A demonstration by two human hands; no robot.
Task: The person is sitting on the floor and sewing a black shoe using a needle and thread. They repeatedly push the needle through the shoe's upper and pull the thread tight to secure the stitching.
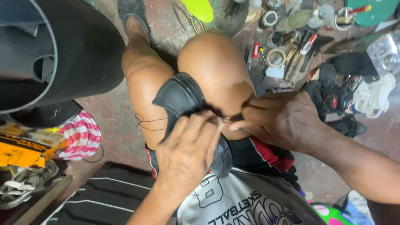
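Note:
A black shoe (pixel 180 96) is wedged sole-up between my bare knees, toe pointing away from me. My left hand (pixel 189 152) covers its near half and presses on it, fingers curled over the sole's edge. My right hand (pixel 277 118) comes in from the right, its thumb and fingers pinched together at the shoe's right edge, against my right knee. What it pinches is too thin and hidden to make out. A dark thread (pixel 146 121) loops loosely off the shoe's left side across my left thigh.
Rolls of tape (pixel 275 58), hand tools (pixel 306 46) and jars litter the floor at upper right, with black shoes (pixel 339 98) and a white sneaker (pixel 377 96) beside them. A large black curved object (pixel 79 50) fills the upper left. A striped cloth (pixel 82 135) and an orange box (pixel 25 150) lie at left.

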